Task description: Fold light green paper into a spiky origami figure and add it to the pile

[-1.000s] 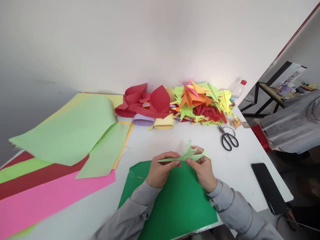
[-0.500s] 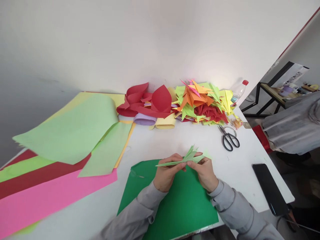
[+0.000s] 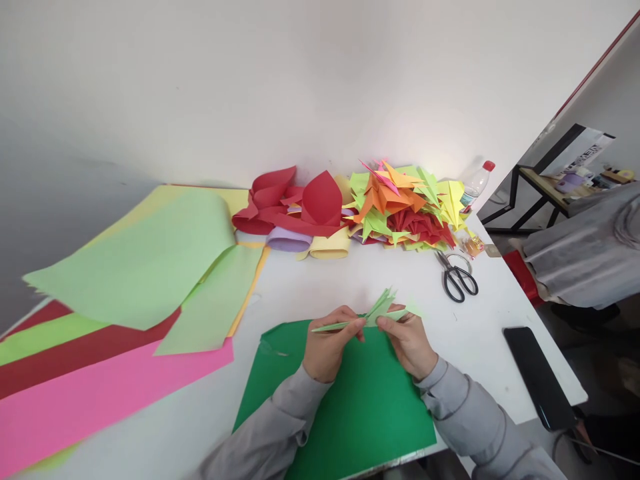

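A light green folded paper piece (image 3: 379, 309), with several pointed flaps, is held between my two hands above a dark green sheet (image 3: 375, 407). My left hand (image 3: 327, 340) pinches its left side, and a narrow point sticks out past the fingers. With thumb and fingers closed, my right hand (image 3: 410, 337) grips the right side; another pale tip shows behind that hand. The underside of the paper and some fingertips are hidden.
Pale green sheets (image 3: 140, 260) and a pink sheet (image 3: 120, 400) lie left. Red paper pieces (image 3: 323, 200) and a pile of folded paper (image 3: 400, 207) stand by the wall. Scissors (image 3: 460, 280), a bottle (image 3: 477, 183) and a black phone (image 3: 540, 377) are right. A person's sleeve (image 3: 590, 247) shows beyond.
My left thumb and fingers have shifted slightly left along the folded paper, opening a small gap between the two thumbs. Both hands keep their hold.
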Motion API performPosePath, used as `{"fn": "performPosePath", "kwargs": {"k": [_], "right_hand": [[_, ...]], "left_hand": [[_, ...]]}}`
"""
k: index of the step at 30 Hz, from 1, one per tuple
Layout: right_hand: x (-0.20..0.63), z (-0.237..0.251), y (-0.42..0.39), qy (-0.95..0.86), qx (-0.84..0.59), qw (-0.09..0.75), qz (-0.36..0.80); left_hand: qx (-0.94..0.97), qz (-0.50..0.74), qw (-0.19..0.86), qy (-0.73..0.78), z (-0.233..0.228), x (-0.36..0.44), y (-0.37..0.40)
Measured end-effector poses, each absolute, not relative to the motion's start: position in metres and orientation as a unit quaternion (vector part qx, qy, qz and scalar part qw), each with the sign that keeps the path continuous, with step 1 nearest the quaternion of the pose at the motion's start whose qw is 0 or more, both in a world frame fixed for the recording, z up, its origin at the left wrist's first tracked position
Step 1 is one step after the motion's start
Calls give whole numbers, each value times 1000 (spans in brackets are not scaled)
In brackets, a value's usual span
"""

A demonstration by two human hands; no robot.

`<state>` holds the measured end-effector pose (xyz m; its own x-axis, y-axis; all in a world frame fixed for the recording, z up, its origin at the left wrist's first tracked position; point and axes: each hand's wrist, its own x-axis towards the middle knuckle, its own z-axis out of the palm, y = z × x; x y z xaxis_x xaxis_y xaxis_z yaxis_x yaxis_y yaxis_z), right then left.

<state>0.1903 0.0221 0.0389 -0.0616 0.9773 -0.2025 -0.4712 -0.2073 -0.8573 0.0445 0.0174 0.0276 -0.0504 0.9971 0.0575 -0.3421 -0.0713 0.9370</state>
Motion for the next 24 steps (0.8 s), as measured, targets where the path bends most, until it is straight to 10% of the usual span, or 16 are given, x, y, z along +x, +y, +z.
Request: {"fn": "performPosePath", "kwargs": {"k": [24], "right_hand": [[199, 40, 31, -268, -428, 570, 648]], "left_hand": [[396, 646, 469, 454, 25, 35, 25]]}}
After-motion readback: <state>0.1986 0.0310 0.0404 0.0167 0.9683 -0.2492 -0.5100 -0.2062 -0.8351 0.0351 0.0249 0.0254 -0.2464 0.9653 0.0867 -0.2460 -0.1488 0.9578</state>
